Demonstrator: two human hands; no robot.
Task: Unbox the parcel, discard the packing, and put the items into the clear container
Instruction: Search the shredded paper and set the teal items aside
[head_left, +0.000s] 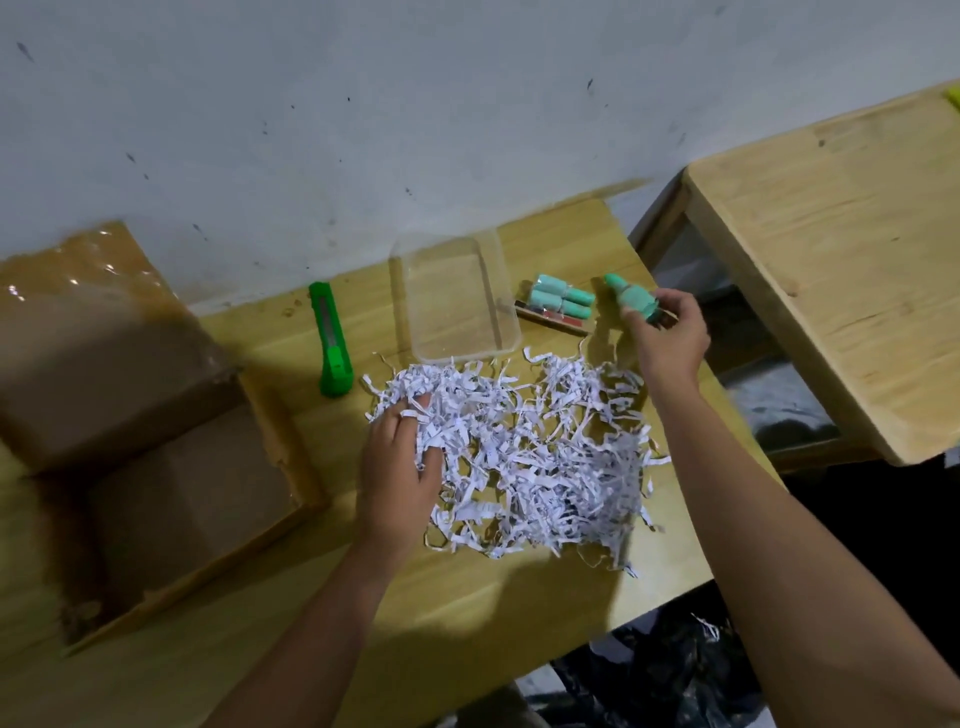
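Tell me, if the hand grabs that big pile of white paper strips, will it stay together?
Probably not all of it. The shredded paper is loose, curly strips lying tangled on the table, so a clump would likely lift while stragglers drop. It looks very light and floppy; the left hand already sinks its fingers in easily.

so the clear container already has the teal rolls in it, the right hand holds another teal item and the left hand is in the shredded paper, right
Not quite. In the head view the clear container is empty; the teal rolls lie on the table beside it, to its right. The rest holds: the right hand has its grip on a teal item, and the left hand is in the shredded paper.
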